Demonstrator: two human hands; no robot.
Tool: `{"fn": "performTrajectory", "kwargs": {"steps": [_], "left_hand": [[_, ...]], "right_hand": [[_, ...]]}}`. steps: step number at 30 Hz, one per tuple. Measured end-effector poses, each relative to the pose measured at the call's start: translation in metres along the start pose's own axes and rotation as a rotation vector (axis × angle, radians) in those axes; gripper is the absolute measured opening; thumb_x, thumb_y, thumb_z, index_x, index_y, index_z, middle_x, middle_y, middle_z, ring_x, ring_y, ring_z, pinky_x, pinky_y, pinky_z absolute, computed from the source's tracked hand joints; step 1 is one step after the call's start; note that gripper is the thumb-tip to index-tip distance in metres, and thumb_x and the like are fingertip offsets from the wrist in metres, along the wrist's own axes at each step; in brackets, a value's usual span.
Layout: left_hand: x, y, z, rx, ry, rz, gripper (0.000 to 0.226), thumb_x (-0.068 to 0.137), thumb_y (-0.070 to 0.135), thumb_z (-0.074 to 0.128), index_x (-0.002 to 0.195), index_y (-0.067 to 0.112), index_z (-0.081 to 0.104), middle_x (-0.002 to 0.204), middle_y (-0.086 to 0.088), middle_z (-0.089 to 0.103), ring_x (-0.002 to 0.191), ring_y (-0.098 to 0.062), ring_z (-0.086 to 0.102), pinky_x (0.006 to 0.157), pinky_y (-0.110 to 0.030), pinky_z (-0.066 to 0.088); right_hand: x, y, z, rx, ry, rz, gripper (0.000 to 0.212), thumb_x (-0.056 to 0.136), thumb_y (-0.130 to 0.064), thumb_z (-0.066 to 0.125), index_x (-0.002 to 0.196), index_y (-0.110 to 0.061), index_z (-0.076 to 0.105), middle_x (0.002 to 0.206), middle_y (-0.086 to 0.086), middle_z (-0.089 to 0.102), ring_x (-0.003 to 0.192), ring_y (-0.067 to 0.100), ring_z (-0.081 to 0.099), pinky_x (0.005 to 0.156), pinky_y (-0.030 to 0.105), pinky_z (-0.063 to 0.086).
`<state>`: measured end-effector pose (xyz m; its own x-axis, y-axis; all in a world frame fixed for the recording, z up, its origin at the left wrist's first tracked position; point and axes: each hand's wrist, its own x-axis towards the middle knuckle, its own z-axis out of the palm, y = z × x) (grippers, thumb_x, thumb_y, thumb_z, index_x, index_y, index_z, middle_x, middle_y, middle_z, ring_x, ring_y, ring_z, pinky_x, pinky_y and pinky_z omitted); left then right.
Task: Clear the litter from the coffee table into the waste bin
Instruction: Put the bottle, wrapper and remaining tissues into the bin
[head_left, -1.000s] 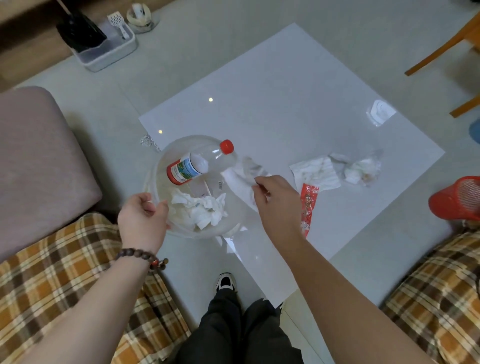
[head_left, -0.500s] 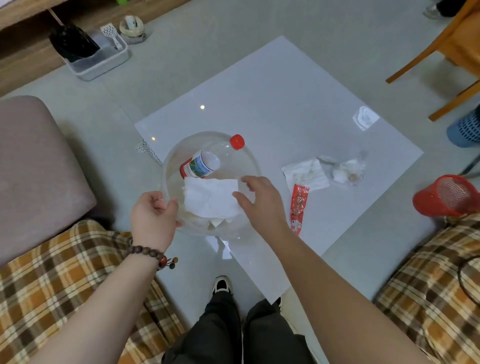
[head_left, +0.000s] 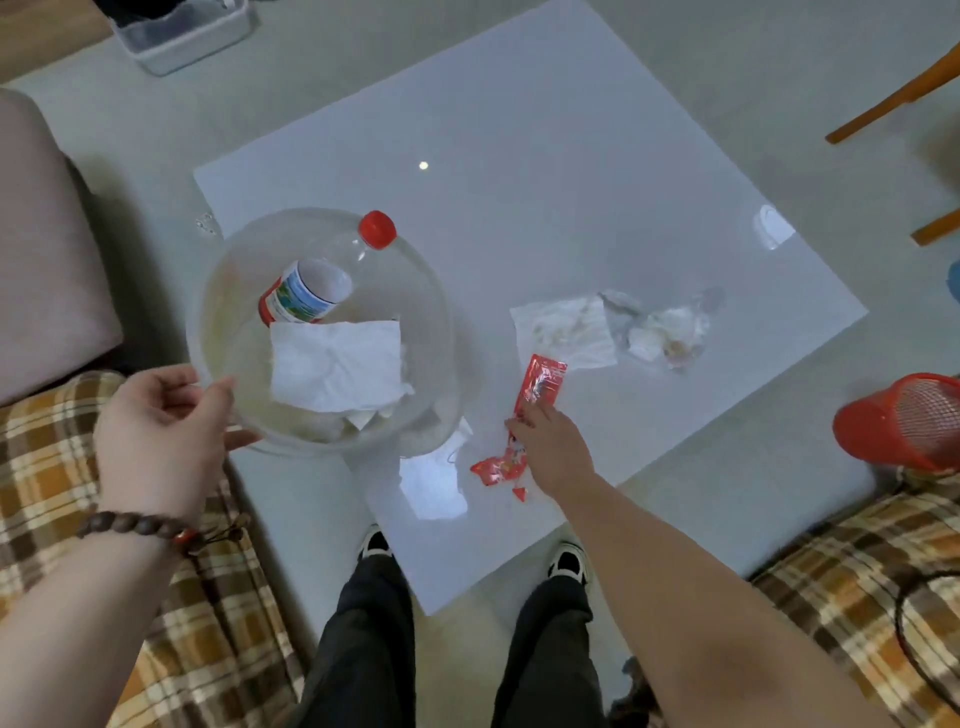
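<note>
Binned: plastic bottle (head_left: 311, 291), white tissue (head_left: 337, 364), in clear waste bin (head_left: 218, 312) held by left hand (head_left: 156, 436). Right hand (head_left: 550, 447), grip loose, reaches red wrapper (head_left: 540, 382). Remaining on tabletop (head_left: 519, 171): crumpled napkin (head_left: 566, 332), plastic bag (head_left: 665, 332).

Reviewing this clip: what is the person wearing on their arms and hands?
Both forearms are bare, with no sleeves or gloves in view. The left hand has a bracelet of dark brown round beads at the wrist. The right hand wears nothing visible.
</note>
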<state>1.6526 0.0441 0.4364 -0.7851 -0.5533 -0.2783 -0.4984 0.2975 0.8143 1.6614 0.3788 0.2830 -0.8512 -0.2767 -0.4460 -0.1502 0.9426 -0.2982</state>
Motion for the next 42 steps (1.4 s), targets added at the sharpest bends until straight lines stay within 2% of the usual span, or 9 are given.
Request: {"fn": "performTrajectory", "kwargs": {"steps": [3, 8, 12, 17, 22, 26, 33, 38, 42], "left_hand": [[-0.03, -0.005, 0.016, -0.036, 0.072, -0.04, 0.021, 0.086, 0.037, 0.065, 0.091, 0.017, 0.062, 0.077, -0.013, 0.062, 0.056, -0.009, 0.069, 0.061, -0.039, 0.063], [-0.091, 0.0, 0.036, -0.08, 0.187, -0.125, 0.055, 0.073, 0.048, 0.065, 0.108, 0.006, 0.063, 0.087, -0.02, 0.067, 0.066, -0.02, 0.072, 0.057, -0.031, 0.062], [-0.127, 0.01, 0.047, -0.052, 0.253, -0.165, 0.036, 0.09, 0.027, 0.064, 0.115, 0.003, 0.06, 0.099, -0.026, 0.069, 0.073, -0.026, 0.074, 0.051, -0.021, 0.058], [-0.158, 0.036, 0.064, 0.008, 0.243, -0.163, 0.032, 0.092, 0.016, 0.063, 0.118, -0.002, 0.057, 0.099, -0.027, 0.067, 0.063, -0.025, 0.07, 0.045, -0.018, 0.054], [-0.175, 0.054, 0.078, -0.071, 0.195, -0.15, 0.026, 0.091, 0.011, 0.064, 0.114, 0.005, 0.053, 0.076, -0.005, 0.054, 0.056, -0.015, 0.061, 0.044, -0.019, 0.054], [-0.178, 0.059, 0.079, -0.097, 0.17, -0.128, 0.026, 0.089, 0.012, 0.065, 0.112, 0.006, 0.055, 0.072, -0.001, 0.057, 0.053, -0.008, 0.064, 0.051, -0.029, 0.059], [-0.163, 0.063, 0.075, -0.122, 0.179, -0.154, 0.028, 0.088, 0.015, 0.064, 0.114, 0.007, 0.057, 0.07, -0.001, 0.055, 0.085, -0.038, 0.07, 0.08, -0.054, 0.058], [-0.155, 0.062, 0.09, -0.134, 0.245, -0.209, 0.022, 0.089, 0.016, 0.063, 0.109, 0.01, 0.056, 0.077, -0.007, 0.06, 0.053, -0.015, 0.068, 0.071, -0.046, 0.061], [-0.156, 0.058, 0.111, -0.148, 0.341, -0.293, 0.038, 0.088, 0.02, 0.064, 0.118, -0.001, 0.059, 0.102, -0.03, 0.065, 0.077, -0.035, 0.072, 0.062, -0.046, 0.063]], "right_hand": [[0.002, 0.019, 0.012, -0.031, 0.028, -0.056, 0.037, 0.088, -0.008, 0.048, 0.124, -0.013, 0.056, 0.132, 0.008, 0.052, 0.123, 0.027, 0.043, 0.098, 0.037, 0.038], [-0.008, 0.038, -0.016, 0.337, 0.091, 0.017, 0.025, 0.087, -0.011, 0.05, 0.101, -0.017, 0.07, 0.105, 0.003, 0.066, 0.098, 0.021, 0.057, 0.079, 0.035, 0.048], [-0.037, 0.038, -0.079, 0.632, 0.35, 0.062, 0.02, 0.082, -0.006, 0.053, 0.083, -0.021, 0.066, 0.082, -0.004, 0.062, 0.073, 0.012, 0.052, 0.058, 0.026, 0.038], [-0.054, -0.008, -0.155, 0.814, 0.489, -0.081, 0.012, 0.088, -0.019, 0.058, 0.094, -0.02, 0.068, 0.086, -0.007, 0.066, 0.078, 0.012, 0.059, 0.068, 0.015, 0.044], [-0.059, -0.082, -0.173, 0.523, 0.206, -0.288, 0.018, 0.086, -0.027, 0.061, 0.1, -0.017, 0.066, 0.094, 0.006, 0.07, 0.088, 0.026, 0.063, 0.075, 0.037, 0.052], [-0.067, -0.097, -0.172, 0.408, 0.021, -0.368, 0.041, 0.082, -0.029, 0.068, 0.121, -0.019, 0.058, 0.113, 0.006, 0.066, 0.105, 0.026, 0.059, 0.084, 0.037, 0.049], [-0.072, -0.023, -0.192, 0.507, 0.128, -0.193, 0.055, 0.084, -0.026, 0.067, 0.134, -0.014, 0.048, 0.134, 0.01, 0.054, 0.119, 0.024, 0.053, 0.103, 0.036, 0.041], [-0.051, 0.068, -0.194, 0.455, 0.156, -0.02, 0.043, 0.088, -0.028, 0.063, 0.128, -0.015, 0.053, 0.127, 0.007, 0.057, 0.113, 0.021, 0.056, 0.096, 0.031, 0.043], [-0.017, 0.136, -0.186, 0.379, 0.079, 0.031, 0.043, 0.088, -0.027, 0.062, 0.128, -0.013, 0.053, 0.128, 0.008, 0.056, 0.116, 0.022, 0.055, 0.095, 0.03, 0.04]]}}
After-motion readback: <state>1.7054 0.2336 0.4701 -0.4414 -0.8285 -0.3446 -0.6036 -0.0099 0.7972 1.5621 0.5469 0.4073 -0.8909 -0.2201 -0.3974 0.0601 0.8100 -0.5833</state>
